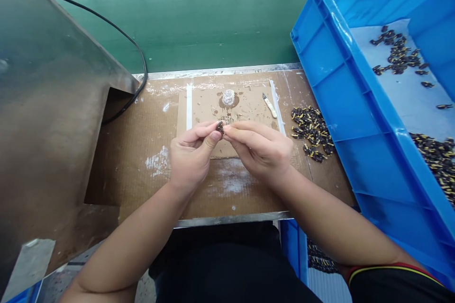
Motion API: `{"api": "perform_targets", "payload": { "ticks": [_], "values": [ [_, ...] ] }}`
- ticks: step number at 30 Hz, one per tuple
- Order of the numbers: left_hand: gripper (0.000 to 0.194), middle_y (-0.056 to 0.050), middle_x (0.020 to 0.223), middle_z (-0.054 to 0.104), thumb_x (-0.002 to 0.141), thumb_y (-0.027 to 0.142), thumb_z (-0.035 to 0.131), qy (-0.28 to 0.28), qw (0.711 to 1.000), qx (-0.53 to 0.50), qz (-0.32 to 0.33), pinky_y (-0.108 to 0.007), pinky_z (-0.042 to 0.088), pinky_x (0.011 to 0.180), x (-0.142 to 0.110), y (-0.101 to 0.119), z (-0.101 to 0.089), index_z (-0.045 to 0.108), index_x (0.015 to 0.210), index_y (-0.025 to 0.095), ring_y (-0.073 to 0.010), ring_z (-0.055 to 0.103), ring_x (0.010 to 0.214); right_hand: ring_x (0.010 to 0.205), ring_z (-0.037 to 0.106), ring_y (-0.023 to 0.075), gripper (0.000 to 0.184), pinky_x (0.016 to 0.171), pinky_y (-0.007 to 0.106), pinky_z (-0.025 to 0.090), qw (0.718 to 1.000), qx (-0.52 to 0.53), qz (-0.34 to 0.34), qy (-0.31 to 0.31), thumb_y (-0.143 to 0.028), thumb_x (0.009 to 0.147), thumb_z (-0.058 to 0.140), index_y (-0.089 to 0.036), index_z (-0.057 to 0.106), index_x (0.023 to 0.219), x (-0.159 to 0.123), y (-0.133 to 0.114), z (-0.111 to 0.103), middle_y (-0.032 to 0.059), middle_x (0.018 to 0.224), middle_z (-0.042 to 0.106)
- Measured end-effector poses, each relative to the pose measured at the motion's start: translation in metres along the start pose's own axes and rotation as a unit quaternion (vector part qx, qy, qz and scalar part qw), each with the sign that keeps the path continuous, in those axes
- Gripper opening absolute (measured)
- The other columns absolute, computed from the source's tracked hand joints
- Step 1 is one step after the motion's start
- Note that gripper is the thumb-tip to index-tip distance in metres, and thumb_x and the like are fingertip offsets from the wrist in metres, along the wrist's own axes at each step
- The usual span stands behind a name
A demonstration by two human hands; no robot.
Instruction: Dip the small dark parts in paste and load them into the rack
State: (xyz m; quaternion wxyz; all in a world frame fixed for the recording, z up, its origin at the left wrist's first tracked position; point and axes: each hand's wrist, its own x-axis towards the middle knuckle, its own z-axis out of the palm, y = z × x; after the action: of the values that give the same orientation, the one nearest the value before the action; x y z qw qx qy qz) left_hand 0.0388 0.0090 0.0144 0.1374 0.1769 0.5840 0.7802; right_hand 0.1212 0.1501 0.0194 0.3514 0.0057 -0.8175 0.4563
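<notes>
Okay, on my feed the left hand [190, 158] and right hand [259, 151] both have their fingers [201, 131] clenched on a small dark piece [221, 128], held just above the cardboard mat [202, 104], glass jar [228, 97] close ahead.

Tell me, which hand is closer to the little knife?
Right. The right hand is just below the knife in the view, and the left hand is farther away, off to the knife's left.
</notes>
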Motion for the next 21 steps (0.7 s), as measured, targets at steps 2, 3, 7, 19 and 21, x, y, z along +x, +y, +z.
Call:
{"api": "perform_targets", "payload": {
  "ticks": [2,3,7,19,21],
  "values": [
    [0.011,-0.004,0.112,0.081,0.087,0.031,0.085,-0.004,1.0,0.011,0.018,-0.04,0.061,0.106,-0.0007,0.0002,0.0002,0.085,0.098,0.029,-0.022,0.076,0.109,0.104,0.077,0.0189,0.026,0.097,0.035,0.066,1.0,-0.015,-0.022,0.007,-0.018,0.096,0.074,-0.036,0.08,0.114,0.0003,-0.001,0.0003,-0.0014,0.116,0.08],
    [0.011,-0.005,0.112,0.081,0.087,0.029,0.084,-0.007,1.0,0.014,0.027,-0.039,0.062,0.105,-0.0007,0.0002,0.0001,0.085,0.098,0.029,-0.0216,0.076,0.109,0.103,0.078,0.0184,0.025,0.096,0.034,0.067,0.999,-0.03,-0.037,0.011,-0.017,0.096,0.073,-0.034,0.079,0.114,0.0005,-0.0012,0.0006,-0.0009,0.116,0.081],
    [0.011,-0.006,0.111,0.081,0.086,0.026,0.085,-0.012,0.998,0.016,0.055,-0.037,0.063,0.102,0.0006,-0.0015,-0.0009,0.084,0.098,0.026,-0.0213,0.077,0.107,0.099,0.078,0.0162,0.022,0.09,0.031,0.068,0.991,-0.083,-0.101,0.03,-0.014,0.098,0.07,-0.027,0.077,0.115,0.0017,-0.0005,0.0019,0.0014,0.112,0.081],
    [0.011,-0.006,0.11,0.081,0.086,0.027,0.085,-0.007,0.998,0.0,0.056,-0.037,0.062,0.103,0.0015,-0.0083,-0.0008,0.084,0.097,0.026,-0.021,0.076,0.107,0.1,0.079,0.0161,0.021,0.09,0.031,0.068,0.986,-0.106,-0.122,0.042,-0.013,0.098,0.07,-0.025,0.076,0.115,0.0016,0.0025,0.0046,0.0028,0.113,0.081],
    [0.014,-0.008,0.112,0.08,0.087,0.03,0.084,-0.008,0.999,0.009,0.047,-0.037,0.062,0.102,0.0024,-0.0091,-0.0007,0.084,0.101,0.025,-0.0216,0.076,0.107,0.098,0.079,0.0157,0.019,0.09,0.031,0.068,0.986,-0.116,-0.113,0.044,-0.015,0.099,0.07,-0.025,0.077,0.113,0.0036,0.0031,0.0044,0.002,0.111,0.082]
  ]
}}
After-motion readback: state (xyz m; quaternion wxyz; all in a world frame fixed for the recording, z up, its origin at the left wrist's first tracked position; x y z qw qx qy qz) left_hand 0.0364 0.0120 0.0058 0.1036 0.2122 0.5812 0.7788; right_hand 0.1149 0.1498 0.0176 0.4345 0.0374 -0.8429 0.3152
